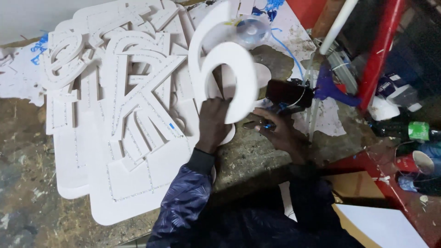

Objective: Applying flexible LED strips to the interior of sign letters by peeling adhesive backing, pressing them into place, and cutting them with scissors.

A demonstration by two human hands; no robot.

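A heap of white cut-out letters [124,101] is crowding the worktop [27,183] on the left. Bottles [404,131], a cup [415,163] and a red post [381,50] are blocking the right. Bare worktop is lying open between the hands, front centre.

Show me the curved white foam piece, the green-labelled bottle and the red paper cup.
curved white foam piece [239,69]: head view, on its upper arc.
green-labelled bottle [417,130]: head view, on its label.
red paper cup [413,162]: head view, on its side wall.
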